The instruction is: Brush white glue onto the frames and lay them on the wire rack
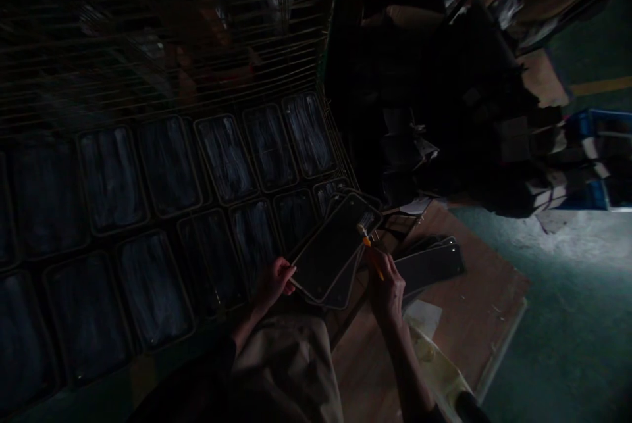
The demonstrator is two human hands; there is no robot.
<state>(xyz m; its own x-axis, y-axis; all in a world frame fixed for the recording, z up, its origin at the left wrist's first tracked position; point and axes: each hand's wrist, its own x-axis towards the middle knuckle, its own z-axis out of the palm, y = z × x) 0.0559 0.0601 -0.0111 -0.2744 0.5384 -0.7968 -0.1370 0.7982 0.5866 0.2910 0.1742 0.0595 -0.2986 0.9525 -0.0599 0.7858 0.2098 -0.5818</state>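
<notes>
My left hand (274, 280) is closed on the near corner of a dark rectangular panel (330, 252) with rounded corners, held tilted over one or two more like it. My right hand (388, 286) is closed round a small brush with an orange handle (371, 247). Its bristles touch the panel's far corner, where a whitish smear shows. The scene is very dim.
Several similar panels (168, 166), streaked with white, lie in rows on a wire rack to the left. More dark panels (429, 264) lie on a wooden board (474, 304) at right. Stacked boxes (518, 140) and a blue crate (600, 124) stand beyond on a green floor.
</notes>
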